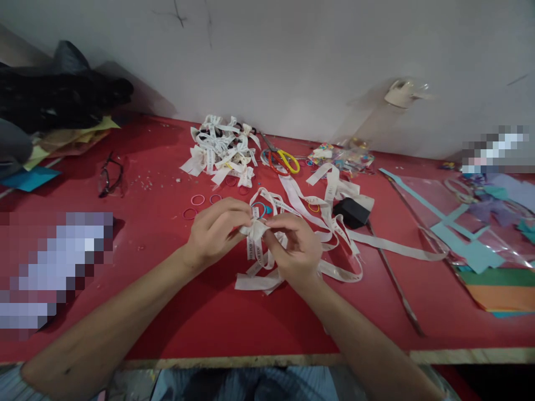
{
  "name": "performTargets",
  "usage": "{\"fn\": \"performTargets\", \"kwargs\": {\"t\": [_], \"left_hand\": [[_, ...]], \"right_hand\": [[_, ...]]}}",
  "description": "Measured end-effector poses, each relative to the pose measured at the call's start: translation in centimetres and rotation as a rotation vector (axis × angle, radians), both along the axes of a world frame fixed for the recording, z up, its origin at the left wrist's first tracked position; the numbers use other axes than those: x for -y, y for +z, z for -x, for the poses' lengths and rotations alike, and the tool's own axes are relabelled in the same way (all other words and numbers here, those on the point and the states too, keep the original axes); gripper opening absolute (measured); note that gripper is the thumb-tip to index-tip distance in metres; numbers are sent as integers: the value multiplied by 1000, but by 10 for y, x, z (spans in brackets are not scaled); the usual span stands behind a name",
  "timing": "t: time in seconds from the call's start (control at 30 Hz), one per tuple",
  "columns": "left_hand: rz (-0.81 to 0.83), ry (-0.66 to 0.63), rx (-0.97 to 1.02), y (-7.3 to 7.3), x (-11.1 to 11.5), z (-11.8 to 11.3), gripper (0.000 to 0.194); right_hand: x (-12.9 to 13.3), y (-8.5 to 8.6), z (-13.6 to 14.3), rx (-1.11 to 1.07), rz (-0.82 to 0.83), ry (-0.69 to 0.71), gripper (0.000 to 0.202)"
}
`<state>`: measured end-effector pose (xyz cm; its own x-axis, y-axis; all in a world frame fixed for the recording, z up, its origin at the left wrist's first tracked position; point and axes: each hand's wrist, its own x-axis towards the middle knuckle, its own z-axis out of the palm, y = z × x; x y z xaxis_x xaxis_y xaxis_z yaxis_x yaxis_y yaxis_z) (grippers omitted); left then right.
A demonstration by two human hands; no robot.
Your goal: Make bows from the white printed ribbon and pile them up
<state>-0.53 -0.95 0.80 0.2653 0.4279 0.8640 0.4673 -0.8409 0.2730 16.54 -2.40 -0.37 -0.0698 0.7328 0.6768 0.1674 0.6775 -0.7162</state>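
A white printed ribbon [256, 229] is gathered into a bow between my hands, beside a blue hair tie [259, 208]. My left hand [215, 228] pinches the ribbon's left side, close to the hair tie. From the right, my right hand [295, 245] grips the bow with thumb and fingers. Loose ends of printed ribbon [254, 282] hang below and trail onto the red table [188, 317]. More ribbon [334, 189] lies in loops to the right of my right hand. Pink hair ties [198, 199] rest just beyond my left hand.
A pile of white ribbon bows [225, 147] lies at the back, beside scissors with yellow and red handles [284, 161]. Eyeglasses [111, 175] sit at left. A black block [353, 212], a thin rod [397, 284] and coloured paper [501, 289] are at right.
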Motion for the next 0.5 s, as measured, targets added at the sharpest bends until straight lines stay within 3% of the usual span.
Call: {"fn": "performTargets", "kwargs": {"t": [0.23, 0.5], "left_hand": [[-96, -70, 7, 5, -2, -2, 8], [-93, -93, -6, 4, -1, -1, 14]], "right_hand": [[-1, 1, -1, -18, -18, 28, 24], [-3, 5, 0, 13, -111, 37, 24]]}}
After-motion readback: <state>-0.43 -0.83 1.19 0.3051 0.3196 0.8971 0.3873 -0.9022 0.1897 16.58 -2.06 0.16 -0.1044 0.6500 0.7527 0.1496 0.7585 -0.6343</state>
